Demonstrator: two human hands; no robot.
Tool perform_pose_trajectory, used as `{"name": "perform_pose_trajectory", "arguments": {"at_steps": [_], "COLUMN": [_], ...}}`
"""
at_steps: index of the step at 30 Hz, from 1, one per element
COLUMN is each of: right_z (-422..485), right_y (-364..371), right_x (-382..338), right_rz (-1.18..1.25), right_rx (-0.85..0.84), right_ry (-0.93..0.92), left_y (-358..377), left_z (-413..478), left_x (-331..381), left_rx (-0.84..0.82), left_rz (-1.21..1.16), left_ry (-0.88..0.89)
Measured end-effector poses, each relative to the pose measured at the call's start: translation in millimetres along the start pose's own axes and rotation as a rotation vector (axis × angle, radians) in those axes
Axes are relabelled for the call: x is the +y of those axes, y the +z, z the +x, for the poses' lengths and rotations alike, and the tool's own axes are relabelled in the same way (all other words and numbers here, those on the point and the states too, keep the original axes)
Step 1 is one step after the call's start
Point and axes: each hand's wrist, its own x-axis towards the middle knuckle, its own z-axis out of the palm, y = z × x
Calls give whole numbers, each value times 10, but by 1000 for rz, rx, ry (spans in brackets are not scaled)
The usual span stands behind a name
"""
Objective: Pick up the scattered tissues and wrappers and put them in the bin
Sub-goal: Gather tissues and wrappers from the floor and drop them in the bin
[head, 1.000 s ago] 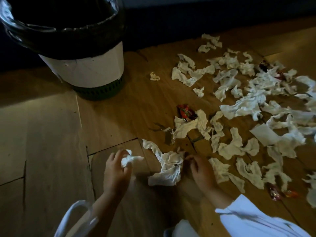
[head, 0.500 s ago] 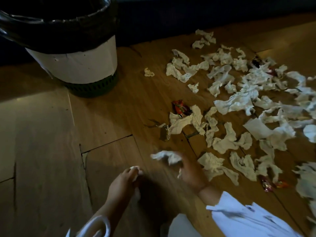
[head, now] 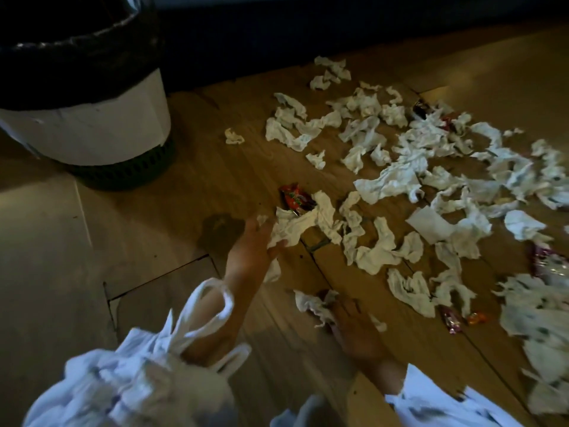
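Observation:
Several crumpled white tissues (head: 385, 186) lie scattered over the wooden floor (head: 215, 167) at centre and right. A red wrapper (head: 295, 198) lies beside a long tissue (head: 295, 226). My left hand (head: 251, 252) reaches that long tissue, fingers curling onto its near end, with a small tissue wad (head: 273, 274) tucked under the palm. Lower down, my right hand (head: 354, 325) grips a crumpled tissue (head: 309, 303) that sticks out to the left of its fingers. The white bin (head: 92, 127) with a black liner stands at the upper left.
More wrappers lie at the lower right: a dark red one (head: 450, 319), a small orange one (head: 477, 318) and a purple one (head: 546, 265). A dark wall base (head: 338, 32) runs along the back. White sleeves (head: 138, 380) fill the bottom of the view.
My left hand has moved forward and right, from the bare boards to the long tissue by the red wrapper. My right hand has drawn back toward me with its tissue.

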Motion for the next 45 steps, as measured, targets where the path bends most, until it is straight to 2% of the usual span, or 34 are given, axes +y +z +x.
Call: {"name": "perform_pose_trajectory", "arguments": {"at_steps": [2,4,6,8,11,14,17,19,21,23,25,28,29,31,35,39,45], "right_z": [25,68,153,256,445,767,1215,1456,1566,1562,1409,1137,1072,999,1065,1251,1579], "right_y": [19,-71,-164,-264,-450,-666,-707,-668,-569,-424,-311,-199,-205,-281,-777,-1399,-2171], "right_x": [11,-14,-60,-133,-203,-337,-474,-578,-666,-710,-770,-789,-795,-841,-1043,-1244,-1664], "right_rz": [69,204,394,532,630,607,444,388,267,102,74,107,160,360,753,1077,1252], "right_rx": [-50,-22,-13,128,286,281,278,242,134,7,-64,-112,-87,-2,181,126,72], "right_ry": [-47,-14,74,122,186,96,29,-15,-55,-16,-8,-91,-101,-1,177,249,193], "left_y": [67,164,260,312,329,247,103,26,-44,-117,-187,-296,-323,-383,-614,-1016,-1839], "left_z": [209,332,338,237,9,-184,-317,-377,-399,-418,-443,-498,-515,-561,-623,-583,-418], "left_x": [-22,-116,-219,-314,-418,-536,-662,-731,-792,-853,-887,-841,-820,-781,-701,-663,-487], "left_rx": [-86,-189,-312,-360,-294,-240,-103,-16,32,68,99,164,185,209,220,252,342], "left_rz": [216,486,562,457,360,218,43,-24,-51,-99,-211,-437,-522,-687,-830,-844,-955], "left_ry": [36,91,50,-32,-85,-182,-237,-257,-279,-302,-332,-430,-467,-527,-572,-549,-469]}}
